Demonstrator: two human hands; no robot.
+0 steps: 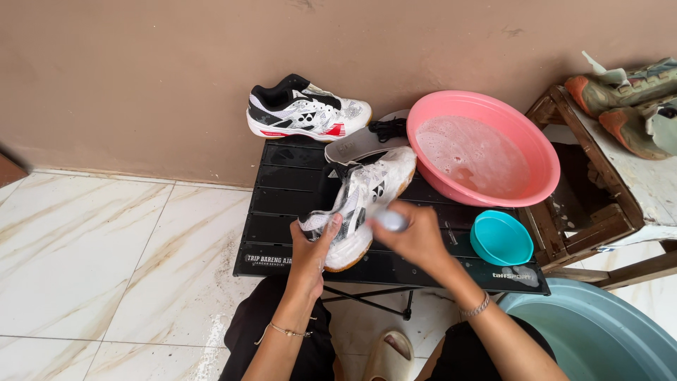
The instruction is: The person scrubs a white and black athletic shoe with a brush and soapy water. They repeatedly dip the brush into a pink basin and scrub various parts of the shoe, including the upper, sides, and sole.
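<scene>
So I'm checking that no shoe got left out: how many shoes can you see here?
4. One soapy shoe in the left hand on the black table; one clean shoe by the wall; two dirty shoes on the wooden stool. Others may be hidden.

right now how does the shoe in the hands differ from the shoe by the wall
The held shoe lies tilted on the black folding table, gripped at the heel by the left hand, with the right hand against its side; the far shoe stands upright and untouched. The held shoe looks sudsy; the far shoe shows clear black and red trim. Both are white sports shoes.
</scene>
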